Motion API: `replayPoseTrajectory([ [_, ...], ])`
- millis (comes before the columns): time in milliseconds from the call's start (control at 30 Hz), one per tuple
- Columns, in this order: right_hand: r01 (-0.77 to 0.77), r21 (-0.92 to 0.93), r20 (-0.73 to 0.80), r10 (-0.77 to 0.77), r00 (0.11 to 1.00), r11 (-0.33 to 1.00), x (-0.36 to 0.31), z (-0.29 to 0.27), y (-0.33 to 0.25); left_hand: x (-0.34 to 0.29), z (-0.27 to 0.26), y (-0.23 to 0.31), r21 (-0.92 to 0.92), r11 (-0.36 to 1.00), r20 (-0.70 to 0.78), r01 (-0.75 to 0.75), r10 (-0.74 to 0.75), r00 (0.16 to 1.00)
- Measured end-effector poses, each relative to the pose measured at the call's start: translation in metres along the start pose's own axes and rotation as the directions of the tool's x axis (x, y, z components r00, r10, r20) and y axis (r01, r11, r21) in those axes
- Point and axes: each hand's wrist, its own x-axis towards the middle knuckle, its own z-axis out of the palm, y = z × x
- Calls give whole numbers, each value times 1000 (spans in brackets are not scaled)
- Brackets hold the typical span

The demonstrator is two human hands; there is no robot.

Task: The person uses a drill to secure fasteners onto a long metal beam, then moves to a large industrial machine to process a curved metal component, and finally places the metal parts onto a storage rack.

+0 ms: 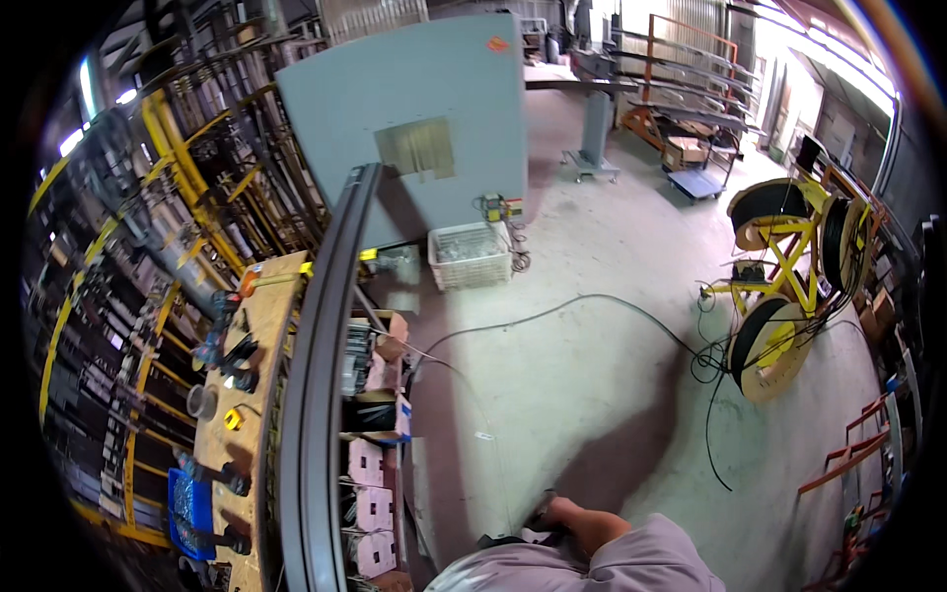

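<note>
My right hand (pixel 545 510) is low in the picture, in front of my body, at the end of a bent bare forearm below a light grey sleeve. It looks dark, perhaps gloved, and its fingers are too small and shaded to read. Whether it holds anything is unclear. My left hand is out of view. To my left, a long dark grey metal profile (pixel 318 395) runs lengthwise above a row of parts boxes (pixel 371 464). Beside it is a wooden workbench (pixel 279 288) with cordless drills (pixel 207 349), a yellow tape measure (pixel 233 419) and a blue bin (pixel 179 498).
Racks of bars (pixel 187 197) line the left. A large grey-green panel (pixel 335 99) stands ahead, near a white crate (pixel 471 259). Black cable (pixel 592 297) crosses the floor to a yellow reel stand (pixel 789 242). A blue cart (pixel 696 184) stands farther off.
</note>
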Motion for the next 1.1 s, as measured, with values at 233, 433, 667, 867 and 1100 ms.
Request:
replayPoseTrajectory([
  [233, -183, 100, -142, 196, 970, 978, 11, -82, 169, 124, 61, 440, -562, 754, 472, -340, 629, 617],
  [433, -90, 383, -233, 190, 954, 919, 50, -177, 181, 102, 121, 529, -279, 946, 930, -165, 309, 198],
  [667, -403, 704, 138, 445, 885, 584, 74, -250, 268, 147, 254, 591, -182, 950, 983, -253, 178, -37],
  [867, -283, 913, 59, 592, 804, 294, 67, -393, 365, 258, 429, 895, -64, 971, 990, -229, 90, 107],
  [1100, -89, 993, 20, 611, 791, 83, 120, -560, 429, 409, 370, 1387, -743, 648, 607, -165, 757, 241],
])
